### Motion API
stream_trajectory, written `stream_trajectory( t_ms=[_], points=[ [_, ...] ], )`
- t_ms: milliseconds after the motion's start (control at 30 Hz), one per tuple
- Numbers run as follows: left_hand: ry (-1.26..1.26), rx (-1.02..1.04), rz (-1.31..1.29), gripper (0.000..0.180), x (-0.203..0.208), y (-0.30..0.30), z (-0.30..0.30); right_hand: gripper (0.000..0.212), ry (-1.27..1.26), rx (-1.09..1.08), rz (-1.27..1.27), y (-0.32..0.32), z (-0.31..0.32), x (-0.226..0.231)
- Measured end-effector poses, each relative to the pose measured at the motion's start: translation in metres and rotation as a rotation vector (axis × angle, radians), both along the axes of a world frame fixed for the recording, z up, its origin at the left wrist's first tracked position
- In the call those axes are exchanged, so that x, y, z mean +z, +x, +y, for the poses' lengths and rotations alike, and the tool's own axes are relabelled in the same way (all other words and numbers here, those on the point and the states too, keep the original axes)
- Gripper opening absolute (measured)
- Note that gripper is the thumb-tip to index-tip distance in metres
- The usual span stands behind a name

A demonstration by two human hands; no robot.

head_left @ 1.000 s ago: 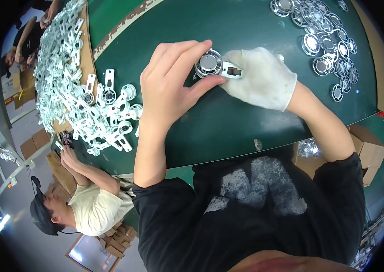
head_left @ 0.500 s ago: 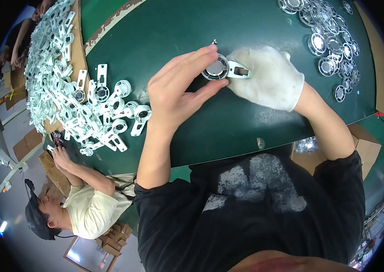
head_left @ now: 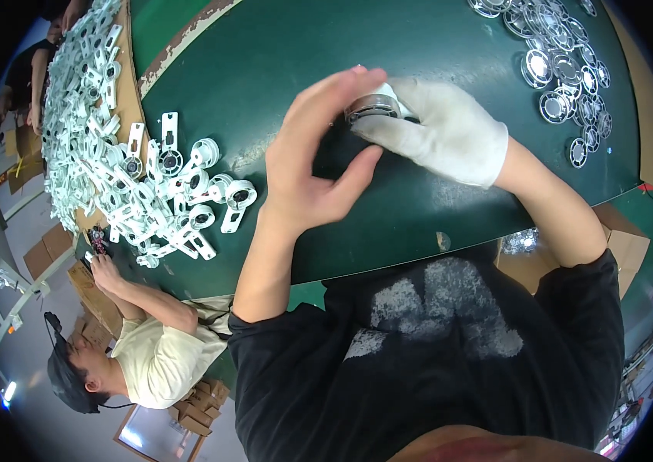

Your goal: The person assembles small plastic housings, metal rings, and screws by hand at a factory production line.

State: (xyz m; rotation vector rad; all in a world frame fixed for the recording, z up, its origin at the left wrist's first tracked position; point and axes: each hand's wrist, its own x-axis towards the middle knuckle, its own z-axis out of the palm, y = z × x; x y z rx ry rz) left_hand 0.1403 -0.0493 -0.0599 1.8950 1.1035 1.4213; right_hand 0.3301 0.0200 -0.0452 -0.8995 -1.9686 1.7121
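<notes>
My right hand [head_left: 450, 135], in a white glove, grips a pale plastic part with a round chrome-ringed head [head_left: 373, 105]. The gloved thumb lies along the near side of the head, and the part is tilted. Much of its pale handle is hidden by the glove. My left hand [head_left: 319, 154] is bare and curves around the left side of the head. Its thumb stands off the part, apart from the fingers. Those fingertips are slightly blurred close to the head's upper edge, and whether they touch it I cannot tell.
A large heap of pale plastic parts [head_left: 84, 146] covers the table's left side, spilling toward my left forearm. Chrome rings [head_left: 565, 69] lie scattered at the far right. A co-worker [head_left: 149, 339] sits at the left, hands at the table edge. An open carton [head_left: 623, 250] stands by my right elbow.
My left thumb and fingers have come away from the chrome-ringed head and spread. My right thumb has moved onto the head, and the part has tilted from facing up.
</notes>
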Motion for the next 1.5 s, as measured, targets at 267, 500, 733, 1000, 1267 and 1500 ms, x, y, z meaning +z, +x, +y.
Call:
stream_trajectory(
  t_ms=[267, 500, 733, 1000, 1267, 1500],
  points=[
    [-0.273, -0.119, -0.297, 0.041, 0.002, 0.007, 0.0, 0.024, 0.603, 0.039, -0.332, 0.004, -0.012, 0.009],
    [-0.341, -0.159, -0.386, 0.034, 0.005, -0.001, -0.005, 0.026, 0.742, 0.037, -0.33, 0.0, -0.02, -0.001],
    [-0.813, 0.076, -0.014, 0.022, 0.047, -0.047, 0.032, 0.044, 0.46, -0.074, -0.415, -0.006, -0.015, 0.018],
    [-0.319, 0.644, 0.202, 0.038, 0.05, -0.173, 0.065, 0.032, 0.497, -0.043, -0.311, -0.003, -0.004, 0.006],
    [-0.718, 0.792, 1.314, 0.03, 0.047, -0.201, 0.012, 0.034, 0.495, 0.017, -0.347, -0.003, -0.003, 0.007],
    [-0.122, 0.532, 0.585, 0.022, 0.077, -0.092, 0.028, 0.047, 0.097, 0.081, -0.132, 0.003, 0.005, 0.002]
  ],
)
